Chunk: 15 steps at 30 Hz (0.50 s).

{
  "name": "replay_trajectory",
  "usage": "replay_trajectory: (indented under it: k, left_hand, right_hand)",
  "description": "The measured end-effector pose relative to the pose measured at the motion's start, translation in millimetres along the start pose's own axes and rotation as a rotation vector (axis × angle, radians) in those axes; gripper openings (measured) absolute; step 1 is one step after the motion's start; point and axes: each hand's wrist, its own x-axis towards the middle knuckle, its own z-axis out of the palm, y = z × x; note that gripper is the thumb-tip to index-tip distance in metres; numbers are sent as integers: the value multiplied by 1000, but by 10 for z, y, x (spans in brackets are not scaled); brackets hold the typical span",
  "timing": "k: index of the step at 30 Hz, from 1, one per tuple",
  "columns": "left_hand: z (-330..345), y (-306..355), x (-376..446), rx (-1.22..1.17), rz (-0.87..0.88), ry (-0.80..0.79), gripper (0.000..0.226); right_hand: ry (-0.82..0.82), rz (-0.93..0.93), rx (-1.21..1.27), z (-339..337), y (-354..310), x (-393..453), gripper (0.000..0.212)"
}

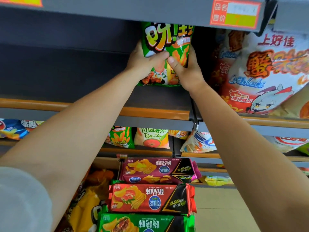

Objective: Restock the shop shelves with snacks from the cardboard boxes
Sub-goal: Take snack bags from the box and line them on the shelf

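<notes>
Snack bag [165, 52] on shelf [150, 113]

At one o'clock you can read "上好佳" and "Crablets" on the white snack bag [265, 72]; at six o'clock, "Potato Chips" on the pale bag [151, 138]; "品名" and "售价" on the red price tag [235, 13].

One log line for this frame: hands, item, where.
left hand grips green snack bag | right hand grips same bag | bag upright on upper shelf, left of white crab-snack bag

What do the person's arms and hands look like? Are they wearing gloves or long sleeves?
No gloves: both the left hand and right hand are bare, and so are the forearms. A pale grey-white short sleeve shows on the left arm. No watch, ring or bracelet is visible.
</notes>
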Motion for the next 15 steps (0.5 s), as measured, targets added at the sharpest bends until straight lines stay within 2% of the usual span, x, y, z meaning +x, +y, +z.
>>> replay_trajectory:
  k: [5,7,9,12,14,15]
  left_hand:
    - [-35,49,-167,5,-34,-29,76]
    - [-126,75,-309,36,-25,-33,89]
    - [-292,107,-568,42,-31,34,89]
    - [-641,56,-1210,-95,48,162,41]
    - [-893,-173,-1714,-159,14,154,14]
    - [-1016,-362,-1954,-153,-49,154,14]
  right_hand:
    - [54,103,-148,-4,-158,-186,90]
    - [134,105,-212,-6,-270,-388,92]
    - [256,0,-200,38,-421,-700,76]
    - [372,-193,-74,312,-618,-1291,29]
    - [237,-128,13,640,-617,-1647,9]
    - [128,-58,13,836,-590,-1803,11]
